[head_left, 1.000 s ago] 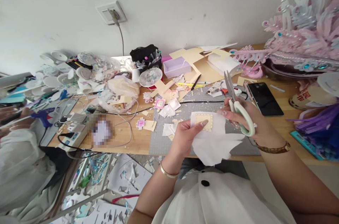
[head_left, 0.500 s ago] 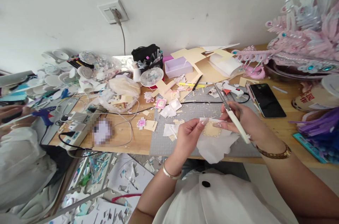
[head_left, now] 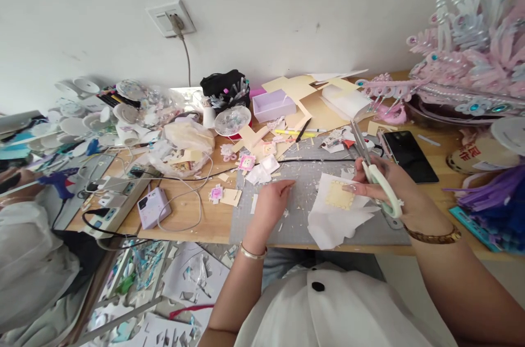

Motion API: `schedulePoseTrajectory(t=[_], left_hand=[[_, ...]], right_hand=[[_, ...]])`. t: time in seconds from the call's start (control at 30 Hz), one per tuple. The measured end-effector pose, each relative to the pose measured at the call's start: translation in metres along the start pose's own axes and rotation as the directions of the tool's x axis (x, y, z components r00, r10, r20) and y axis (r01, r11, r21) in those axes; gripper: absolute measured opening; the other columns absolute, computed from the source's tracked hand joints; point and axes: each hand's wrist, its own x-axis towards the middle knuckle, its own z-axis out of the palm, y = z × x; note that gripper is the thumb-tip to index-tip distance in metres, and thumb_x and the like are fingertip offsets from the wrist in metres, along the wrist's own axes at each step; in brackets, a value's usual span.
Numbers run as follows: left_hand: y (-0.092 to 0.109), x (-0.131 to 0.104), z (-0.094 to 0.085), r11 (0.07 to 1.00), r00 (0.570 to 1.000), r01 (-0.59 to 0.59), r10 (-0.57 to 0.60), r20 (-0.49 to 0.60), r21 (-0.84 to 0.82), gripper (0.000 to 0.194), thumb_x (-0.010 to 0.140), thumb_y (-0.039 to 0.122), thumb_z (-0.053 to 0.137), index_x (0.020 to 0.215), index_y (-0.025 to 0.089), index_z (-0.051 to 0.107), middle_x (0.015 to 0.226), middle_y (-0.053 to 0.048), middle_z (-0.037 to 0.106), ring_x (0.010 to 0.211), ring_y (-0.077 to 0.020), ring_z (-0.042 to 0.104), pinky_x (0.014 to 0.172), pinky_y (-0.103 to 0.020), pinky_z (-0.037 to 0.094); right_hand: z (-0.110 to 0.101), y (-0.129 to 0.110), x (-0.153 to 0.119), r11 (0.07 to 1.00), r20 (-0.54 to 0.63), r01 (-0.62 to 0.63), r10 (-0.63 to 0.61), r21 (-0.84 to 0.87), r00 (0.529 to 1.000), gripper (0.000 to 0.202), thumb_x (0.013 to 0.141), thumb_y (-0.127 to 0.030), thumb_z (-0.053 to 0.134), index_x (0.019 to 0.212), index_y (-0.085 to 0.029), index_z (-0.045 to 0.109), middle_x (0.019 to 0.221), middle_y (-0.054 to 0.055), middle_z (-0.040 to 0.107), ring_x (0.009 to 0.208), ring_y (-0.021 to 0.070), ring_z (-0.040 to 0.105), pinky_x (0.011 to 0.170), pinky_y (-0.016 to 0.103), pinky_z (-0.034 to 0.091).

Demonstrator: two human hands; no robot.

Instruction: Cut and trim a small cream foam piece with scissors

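Note:
My right hand [head_left: 397, 188] holds scissors [head_left: 385, 192], pale-handled, with the metal blades pointing up and away. Its thumb and fingers also pinch a white, thin, cloth-like sheet [head_left: 328, 225] bearing a beige square with a scalloped edge [head_left: 339, 195]. The sheet hangs over the grey cutting mat [head_left: 299, 205]. To the left, my left hand [head_left: 270, 202] is apart from the sheet, low over the mat, its fingers closed. Whatever they may hold is hidden. A white scrap [head_left: 255, 203] shows beside that hand.
Left of the mat are small pink pieces [head_left: 216, 193], a lilac phone [head_left: 153, 208] and a power strip [head_left: 118, 202]. Behind lie a lilac box [head_left: 274, 106] and beige card. A black phone [head_left: 410, 156] is at right. A co-worker's sleeve [head_left: 36, 259] shows far left, near a blue glue gun [head_left: 59, 180].
My left hand has let go of the white sheet and moved left and down over the mat. My right hand keeps the sheet and scissors, which have swung so the handle loops show.

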Motion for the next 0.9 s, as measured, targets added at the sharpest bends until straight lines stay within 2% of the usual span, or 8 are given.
schedulePoseTrajectory(t=[0.07,0.13,0.2,0.27,0.37,0.53,0.73,0.9], left_hand=[[0.004,-0.002,0.003,0.99,0.992,-0.106,0.1,-0.072,-0.091,0.036,0.077,0.014,0.069,0.111,0.023,0.078,0.13,-0.012,0.071,0.125,-0.0282,0.063,0.108,-0.043,0.048],[0.012,-0.006,0.007,0.945,0.99,-0.125,0.098,-0.105,-0.301,0.037,0.08,0.025,0.072,0.117,0.021,0.076,0.134,-0.014,0.068,0.125,-0.0289,0.061,0.105,-0.042,0.049],[0.022,-0.011,0.013,0.836,0.997,0.015,0.029,0.072,-0.548,0.039,0.086,0.046,0.071,0.113,0.02,0.077,0.119,-0.013,0.075,0.11,-0.0276,0.069,0.097,-0.04,0.053],[0.03,-0.015,0.019,0.715,0.929,0.243,0.022,0.369,-0.655,0.054,0.075,0.06,0.079,0.107,0.017,0.079,0.103,-0.013,0.078,0.098,-0.0289,0.072,0.087,-0.038,0.055],[0.036,-0.02,0.028,0.601,0.839,0.447,-0.025,0.544,-0.662,0.056,0.058,0.054,0.093,0.095,0.015,0.081,0.092,-0.011,0.079,0.085,-0.026,0.073,0.078,-0.034,0.055],[0.037,-0.023,0.033,0.462,0.88,0.464,-0.141,0.454,-0.756,0.049,0.059,0.051,0.093,0.091,0.015,0.081,0.087,-0.009,0.079,0.079,-0.0226,0.073,0.076,-0.034,0.056],[0.038,-0.027,0.033,0.496,0.916,0.394,-0.139,0.377,-0.774,0.05,0.063,0.054,0.09,0.094,0.016,0.082,0.082,-0.007,0.078,0.078,-0.0215,0.072,0.073,-0.031,0.055],[0.038,-0.033,0.039,0.548,0.926,0.363,-0.122,0.358,-0.754,0.048,0.064,0.055,0.089,0.091,0.017,0.081,0.086,-0.007,0.079,0.073,-0.0182,0.069,0.068,-0.029,0.053]], right_hand=[[0.001,-0.001,0.0,1.0,-0.004,-0.008,0.008,0.004,1.0,0.059,0.038,-0.053,0.098,0.074,-0.027,0.06,0.067,-0.004,0.065,0.063,0.0185,0.063,0.055,0.03,0.052],[0.002,0.001,0.002,1.0,0.003,-0.015,0.015,0.021,1.0,0.058,0.038,-0.047,0.1,0.077,-0.027,0.061,0.067,-0.004,0.065,0.063,0.0194,0.063,0.056,0.031,0.053],[0.005,0.004,0.004,0.999,0.019,-0.018,0.017,0.043,1.0,0.058,0.038,-0.041,0.1,0.079,-0.026,0.062,0.068,-0.003,0.066,0.063,0.02,0.063,0.058,0.032,0.053],[0.008,0.006,0.006,0.999,0.043,-0.016,0.015,0.044,0.999,0.057,0.04,-0.036,0.1,0.081,-0.026,0.062,0.067,-0.003,0.066,0.062,0.02,0.062,0.057,0.033,0.052],[0.012,0.005,0.007,0.999,0.083,-0.023,0.019,0.041,0.996,0.054,0.043,-0.037,0.098,0.081,-0.027,0.062,0.067,-0.003,0.065,0.062,0.0206,0.061,0.057,0.034,0.052],[0.01,0.003,0.006,0.992,0.0,0.028,-0.028,0.122,1.0,0.049,0.048,-0.044,0.097,0.081,-0.028,0.063,0.08,-0.001,0.066,0.077,0.0221,0.065,0.073,0.038,0.056],[0.011,0.009,0.003,0.993,0.009,0.01,-0.011,0.12,1.0,0.052,0.046,-0.046,0.098,0.079,-0.029,0.061,0.075,-0.001,0.062,0.075,0.0236,0.063,0.067,0.037,0.056],[0.026,0.004,-0.005,0.996,-0.006,-0.009,0.009,0.086,1.0,0.056,0.044,-0.048,0.096,0.079,-0.028,0.057,0.075,-0.004,0.053,0.062,0.016,0.05,0.055,0.031,0.046]])
